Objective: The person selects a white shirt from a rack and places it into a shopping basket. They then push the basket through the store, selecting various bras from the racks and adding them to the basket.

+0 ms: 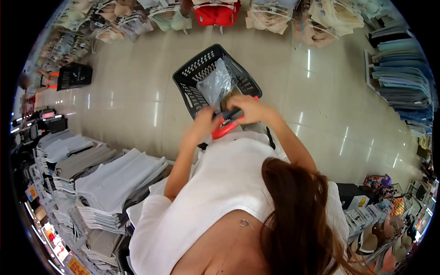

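Apparently mid-shopping, a person leans over a black basket [201, 64] at twelve o'clock, with a plastic-wrapped packet [217, 82] lying inside. The left hand [203, 124] curls around the red handle [227, 129]. The right hand [251, 110] meets it over a dark item, its grip unclear. Loading looks like the step in hand; lifting would call for a firm hold on the handle. Folded clothes [110, 183] sit at eight o'clock.
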Motion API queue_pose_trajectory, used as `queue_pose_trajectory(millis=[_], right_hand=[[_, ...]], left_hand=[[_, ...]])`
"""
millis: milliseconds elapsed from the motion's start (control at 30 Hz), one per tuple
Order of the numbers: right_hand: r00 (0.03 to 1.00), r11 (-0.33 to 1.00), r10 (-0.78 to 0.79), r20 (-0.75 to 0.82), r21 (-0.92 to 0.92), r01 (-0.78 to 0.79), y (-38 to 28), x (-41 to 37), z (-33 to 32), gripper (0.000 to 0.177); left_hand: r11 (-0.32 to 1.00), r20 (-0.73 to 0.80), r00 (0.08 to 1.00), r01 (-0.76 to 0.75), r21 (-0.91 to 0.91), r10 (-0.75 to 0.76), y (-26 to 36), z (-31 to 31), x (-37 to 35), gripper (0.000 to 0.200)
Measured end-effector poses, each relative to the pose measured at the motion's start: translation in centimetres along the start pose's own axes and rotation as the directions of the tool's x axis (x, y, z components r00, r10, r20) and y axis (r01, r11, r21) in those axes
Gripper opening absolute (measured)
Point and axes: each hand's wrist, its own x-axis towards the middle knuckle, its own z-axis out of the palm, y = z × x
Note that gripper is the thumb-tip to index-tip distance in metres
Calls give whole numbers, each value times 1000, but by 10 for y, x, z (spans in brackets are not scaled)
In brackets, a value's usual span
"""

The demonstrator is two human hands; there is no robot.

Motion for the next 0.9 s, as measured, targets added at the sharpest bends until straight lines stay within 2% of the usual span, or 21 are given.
queue_pose_trajectory(millis=[33, 67, 100, 133, 167, 233, 267, 300, 333, 367, 467, 500, 567, 633, 667, 700, 733, 767, 800, 833, 900], right_hand=[[986, 958, 122, 112, -273, -87, 21, -9, 18, 42], [961, 924, 232, 150, -344, -169, 20, -13, 55, 38], [911, 891, 394, 122, -296, -345, 22, -21, 71, 53], [916, 815, 397, 61, -482, -321, 21, -19, 77, 67], [921, 816, 384, 60, -489, -309, 18, -14, 79, 67], [892, 779, 450, 50, -510, -364, 15, -7, 78, 70], [837, 733, 546, 23, -497, -464, 15, -2, 79, 64], [841, 732, 541, 24, -506, -456, 18, 3, 95, 64], [832, 708, 551, -58, -495, -503, 22, 4, 99, 58], [820, 686, 556, -134, -482, -544, 25, 5, 101, 52], [820, 683, 559, -117, -495, -537, 25, 13, 106, 47], [811, 675, 574, -117, -493, -549, 24, 18, 106, 47], [797, 671, 603, -13, -532, -516, 15, 35, 104, 56], [643, 781, 604, 471, -187, -596, 1, 55, 83, 66], [641, 790, 551, 534, -88, -606, 15, 55, 97, 68], [639, 794, 546, 542, -91, -601, 24, 53, 109, 68], [752, 887, 420, 509, -55, -458, 31, 48, 119, 66], [839, 954, 276, 470, -24, -300, 36, 44, 126, 65], [812, 948, 236, 535, 57, -313, 37, 48, 130, 64], [808, 948, 230, 542, 63, -312, 37, 48, 134, 64], [775, 854, 313, 550, 194, -483, 26, 58, 138, 56]], left_hand=[[964, 537, 801, 233, 126, -264, -12, 8, -10, 45], [961, 722, 634, 180, 211, -277, -22, 10, -35, 53], [979, 462, 875, 195, -63, -145, -43, 42, -64, 54], [972, 323, 927, 223, -70, -189, -37, 55, -68, 52], [966, 331, 922, 242, -94, -199, -32, 52, -62, 50], [996, 228, 971, 82, -18, -75, -29, 61, -48, 42], [997, 219, 973, 79, -18, -73, -25, 68, -39, 42], [986, 298, 941, 161, 31, -163, -29, 74, -38, 39], [968, 367, 895, 237, 84, -251, -27, 77, -30, 36], [967, 352, 901, 242, 75, -253, -22, 72, -27, 36], [989, 308, 941, 150, 1, -143, -24, 52, -29, 35], [986, 294, 942, 168, 4, -162, -36, 50, -27, 35], [998, 350, 937, 32, -60, -9, -66, 45, -34, 38], [999, 329, 944, 3, -45, 12, -86, 30, -39, 34], [991, 285, 951, -129, 26, 116, -96, 23, -42, 31], [962, 252, 942, -254, 105, 221, -105, 16, -44, 28], [964, 250, 945, -245, 107, 212, -112, 12, -43, 28], [936, 245, 932, -311, 168, 265, -122, 10, -41, 26], [900, 247, 915, -374, 226, 318, -133, 7, -39, 24], [895, 203, 933, -346, 283, 297, -143, 5, -39, 23], [884, 161, 938, -342, 318, 305, -157, -10, -29, 22]])
